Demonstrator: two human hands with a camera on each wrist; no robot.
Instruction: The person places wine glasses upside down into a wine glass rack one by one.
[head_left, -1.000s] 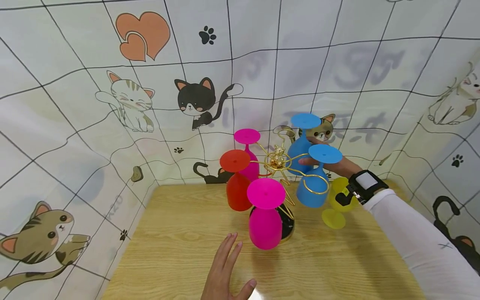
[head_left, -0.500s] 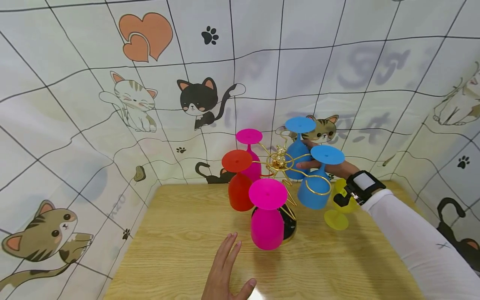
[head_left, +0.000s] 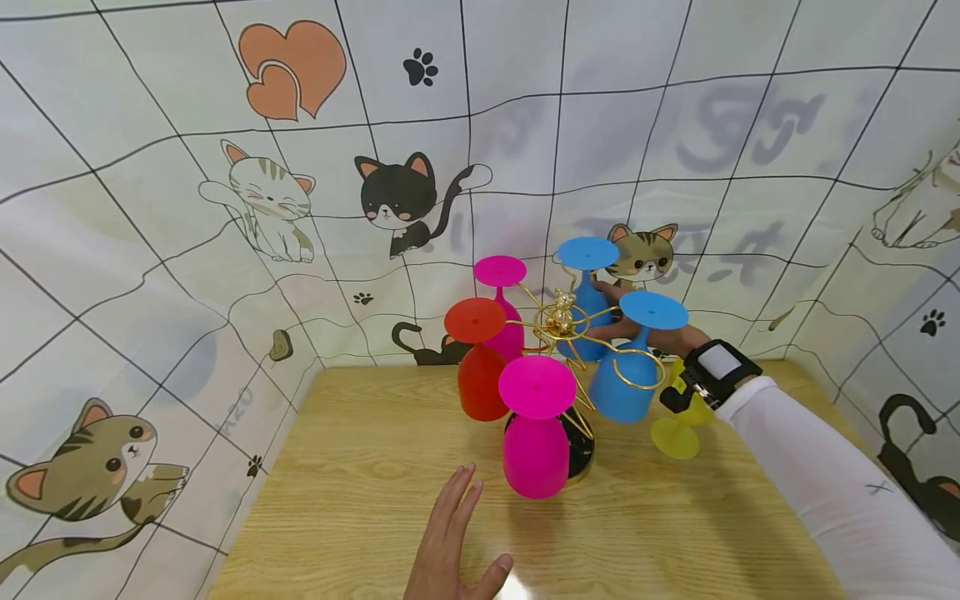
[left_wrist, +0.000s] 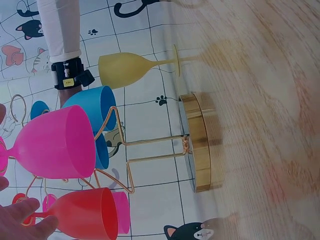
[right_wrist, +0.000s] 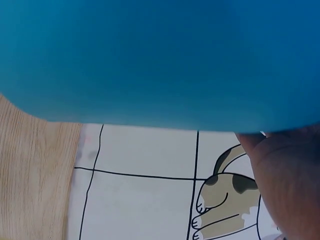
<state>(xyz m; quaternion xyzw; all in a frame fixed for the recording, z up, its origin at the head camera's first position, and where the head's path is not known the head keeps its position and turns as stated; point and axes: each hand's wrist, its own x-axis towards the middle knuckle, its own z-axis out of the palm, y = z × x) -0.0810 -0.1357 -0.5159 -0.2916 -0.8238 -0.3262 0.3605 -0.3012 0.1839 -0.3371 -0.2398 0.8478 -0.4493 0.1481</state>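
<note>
My right hand reaches behind the front blue goblet and grips the rear blue goblet around its stem and upper bowl. That rear goblet is upside down beside a gold wire stemware rack topped by a small bear figure. The front blue goblet hangs in a right-hand loop, and its bowl fills the right wrist view. Two pink goblets and a red goblet hang inverted on the left and front. My left hand is held out with straight fingers in front of the rack, touching nothing.
A yellow goblet stands upright on the wooden table, partly behind my right wrist in the head view. The rack's round black and gold base rests on the table. A cat-print cloth hangs behind and along both sides.
My right hand has moved the rear blue goblet left and slightly down, closer to the rack's centre. The front blue goblet has tilted slightly. My left hand has stayed in place.
</note>
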